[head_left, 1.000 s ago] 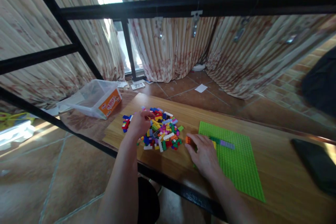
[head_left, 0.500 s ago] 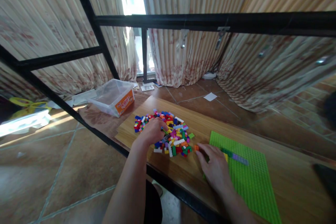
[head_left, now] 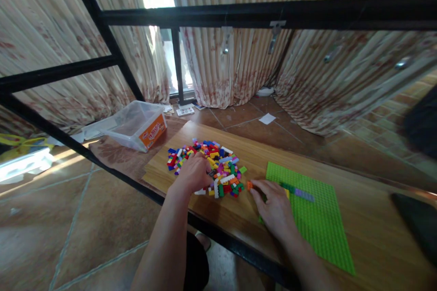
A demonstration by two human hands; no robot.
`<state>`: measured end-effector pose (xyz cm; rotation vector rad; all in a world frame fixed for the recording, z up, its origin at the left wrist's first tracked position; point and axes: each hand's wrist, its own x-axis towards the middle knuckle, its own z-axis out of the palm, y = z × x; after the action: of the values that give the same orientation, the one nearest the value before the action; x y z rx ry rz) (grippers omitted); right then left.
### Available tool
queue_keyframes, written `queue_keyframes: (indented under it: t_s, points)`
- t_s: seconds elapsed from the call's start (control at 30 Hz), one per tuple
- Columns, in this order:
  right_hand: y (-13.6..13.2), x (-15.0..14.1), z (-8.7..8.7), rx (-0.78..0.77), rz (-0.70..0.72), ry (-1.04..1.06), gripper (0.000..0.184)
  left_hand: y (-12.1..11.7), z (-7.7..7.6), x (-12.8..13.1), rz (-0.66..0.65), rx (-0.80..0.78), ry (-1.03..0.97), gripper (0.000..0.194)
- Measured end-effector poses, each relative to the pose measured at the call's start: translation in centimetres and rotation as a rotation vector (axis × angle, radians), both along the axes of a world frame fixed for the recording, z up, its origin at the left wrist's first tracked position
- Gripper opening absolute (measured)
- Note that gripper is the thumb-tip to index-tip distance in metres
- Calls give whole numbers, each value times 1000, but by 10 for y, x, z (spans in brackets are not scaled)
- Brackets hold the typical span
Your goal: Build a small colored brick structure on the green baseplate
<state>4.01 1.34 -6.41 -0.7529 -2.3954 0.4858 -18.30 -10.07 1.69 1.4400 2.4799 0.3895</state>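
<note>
A heap of small coloured bricks [head_left: 218, 163] lies on the wooden table [head_left: 239, 218]. My left hand [head_left: 193, 173] rests on the near side of the heap with its fingers curled down among the bricks; what they grip is hidden. My right hand [head_left: 275, 207] lies flat on the near left corner of a green baseplate [head_left: 314, 223], fingers stretched out, its fingertips touching a small orange brick [head_left: 250, 185]. A short row of green and purple bricks [head_left: 297, 191] sits on the baseplate just beyond that hand.
A clear plastic tub [head_left: 136, 125] with an orange label stands on the floor at the left. Black metal bars [head_left: 239, 11] cross the view above the table. Curtains hang behind. A dark object [head_left: 418, 223] lies at the table's right end.
My left hand has slid nearer over the brick heap. My right hand stays on the baseplate corner by the orange brick. The camera view has shifted slightly.
</note>
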Motion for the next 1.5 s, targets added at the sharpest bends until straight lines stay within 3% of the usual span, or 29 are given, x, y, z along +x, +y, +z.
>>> queue_keyframes:
  t_s: [0.27,0.37,0.5,0.7,0.87,1.03,1.27,1.4,1.5]
  points:
    - [0,3,10,-19,-22,-27,19,2,-10,-15,-52,19,58,10]
    - [2,8,14,-15,-40,-23,18,-6,0,-26,-114,86,-33,14]
    - [8,19,19,5,-88,27,18,-14,16,-26,-73,100,-267,27]
    - [6,32,35,-75,-114,224,19,19,8,30,-265,133,-729,29]
    - [-5,38,46,-203,-75,293,27,51,-6,88,-202,196,-995,24]
    - [-3,49,44,-228,-145,310,32,64,-15,116,-174,162,-1232,21]
    - [17,87,48,-299,-160,190,29,76,-14,128,-223,68,-1171,19]
    - [28,112,44,-328,-216,87,28,82,-23,128,-264,74,-972,21]
    - [29,119,41,-290,-142,-25,28,84,-31,128,-340,63,-779,24]
